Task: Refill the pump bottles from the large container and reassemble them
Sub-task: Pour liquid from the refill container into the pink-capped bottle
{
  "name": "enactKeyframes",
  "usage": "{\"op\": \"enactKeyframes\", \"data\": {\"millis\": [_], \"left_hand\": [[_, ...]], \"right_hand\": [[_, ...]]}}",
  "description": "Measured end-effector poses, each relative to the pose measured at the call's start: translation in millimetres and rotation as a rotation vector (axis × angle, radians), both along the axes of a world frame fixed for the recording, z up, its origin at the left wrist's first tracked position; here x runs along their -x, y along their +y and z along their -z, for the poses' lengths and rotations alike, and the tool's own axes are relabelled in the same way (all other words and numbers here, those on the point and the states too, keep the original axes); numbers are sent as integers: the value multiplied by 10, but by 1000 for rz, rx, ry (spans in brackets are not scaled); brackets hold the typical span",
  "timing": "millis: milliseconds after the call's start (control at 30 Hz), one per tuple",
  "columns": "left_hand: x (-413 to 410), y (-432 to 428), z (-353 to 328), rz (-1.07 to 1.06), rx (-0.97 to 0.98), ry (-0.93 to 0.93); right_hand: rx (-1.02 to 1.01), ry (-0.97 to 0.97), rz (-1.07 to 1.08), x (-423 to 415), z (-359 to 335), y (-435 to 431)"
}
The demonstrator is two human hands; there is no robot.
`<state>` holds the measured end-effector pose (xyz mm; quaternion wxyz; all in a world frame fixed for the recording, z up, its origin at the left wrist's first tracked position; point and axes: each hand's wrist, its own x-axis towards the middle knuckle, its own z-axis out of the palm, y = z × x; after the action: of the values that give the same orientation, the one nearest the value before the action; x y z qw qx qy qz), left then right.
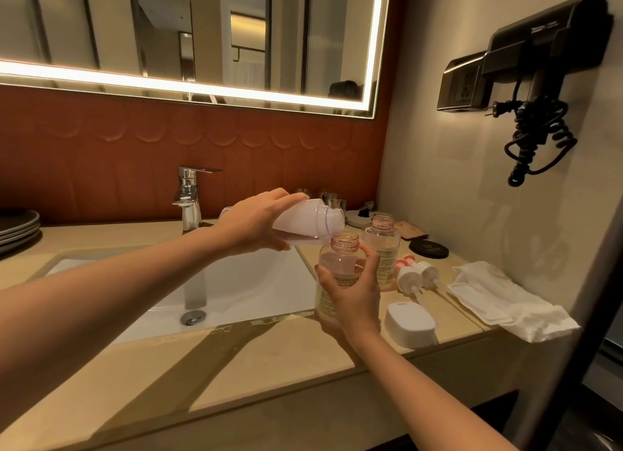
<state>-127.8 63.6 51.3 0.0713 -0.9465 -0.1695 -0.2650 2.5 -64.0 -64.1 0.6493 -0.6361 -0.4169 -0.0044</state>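
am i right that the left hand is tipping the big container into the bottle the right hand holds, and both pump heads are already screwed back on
Not quite. The head view shows both pump heads lying loose on the counter. The rest holds: the left hand tips the large container into the bottle held by the right hand.

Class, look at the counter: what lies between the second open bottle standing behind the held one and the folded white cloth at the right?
In the head view, two pump heads lie on the counter between the standing bottle and the white cloth.

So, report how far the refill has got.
Done: both pump heads are off and lie on the counter. In hand: the left hand tips the large container over the bottle held by the right hand. Left: the second bottle, then refitting pumps.
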Motion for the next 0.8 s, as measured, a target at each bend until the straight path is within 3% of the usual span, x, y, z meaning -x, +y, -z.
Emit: {"op": "enactKeyframes", "data": {"millis": [400,800], "left_hand": [[4,-25,-97,1,-84,46],[3,-34,-98,-2,-48,46]], "right_hand": [[0,12,-3,-7,9,1],[0,7,-2,-6,12,1]]}}
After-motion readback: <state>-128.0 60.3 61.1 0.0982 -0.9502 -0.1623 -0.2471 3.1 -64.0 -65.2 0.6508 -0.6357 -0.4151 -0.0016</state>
